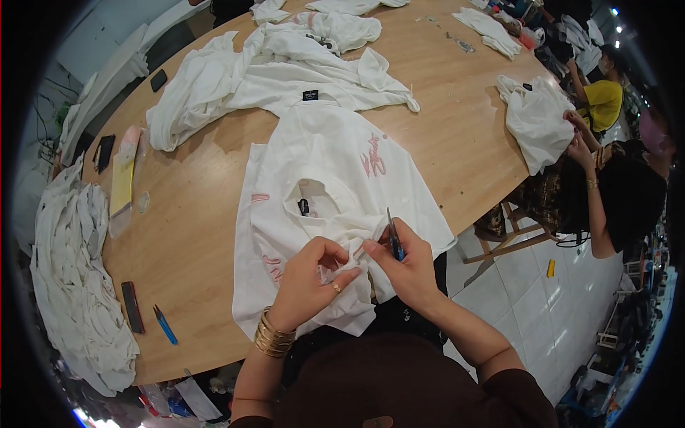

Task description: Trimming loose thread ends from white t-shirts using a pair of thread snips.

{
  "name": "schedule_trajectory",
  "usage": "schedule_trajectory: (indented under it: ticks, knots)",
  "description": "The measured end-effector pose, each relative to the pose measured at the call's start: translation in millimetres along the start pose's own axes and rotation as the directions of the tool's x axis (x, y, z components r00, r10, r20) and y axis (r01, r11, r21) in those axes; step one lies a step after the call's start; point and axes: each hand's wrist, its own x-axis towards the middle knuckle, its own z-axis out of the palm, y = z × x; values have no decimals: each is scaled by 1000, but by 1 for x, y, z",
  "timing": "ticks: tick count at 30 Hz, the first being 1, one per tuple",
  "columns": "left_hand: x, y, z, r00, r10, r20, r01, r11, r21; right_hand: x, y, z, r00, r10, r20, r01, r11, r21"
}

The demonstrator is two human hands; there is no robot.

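Observation:
A white shirt (325,191) with pink embroidery lies bunched at the table's near edge, partly hanging over my lap. My left hand (314,274), with bracelets and a ring, is closed on a gathered fold of it. In my right hand (407,267) is a pair of blue-handled thread snips (394,239), blades pointing up and away from me. That hand's thumb and fingertips also meet the same fold, close to my left fingertips. Whatever small detail lies between the fingertips is hidden. Under the bunched shirt another white shirt (364,143) is spread out, with pink stitching on its chest.
White garments lie piled on the round wooden table (193,207) at the far side, and a tall stack (68,278) lines its left edge. Blue tweezers or snips (165,324) and a dark phone-like object (133,307) lie near left. A co-worker (599,178) handles a white garment at right.

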Motion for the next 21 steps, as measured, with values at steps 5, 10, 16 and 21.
schedule_trajectory:
  ticks: [5, 10, 16, 21]
  knots:
    - [1, 3, 0, 992, 126, 13, -125, 968, 219, 0, -5, -4, 1000, -30, -5, 29, 997, -71]
    - [4, 1, 0, 949, 317, -6, -315, 945, 83, 6, 4, -14, 944, 308, 116, -329, 888, 322]
    - [4, -15, 0, 965, 238, 111, -214, 958, -193, 3, 10, -15, 959, 222, 176, -200, 970, -136]
    - [4, -10, -2, 971, 236, 44, -226, 961, -159, -16, -19, -29, 984, 106, 145, -76, 978, -195]
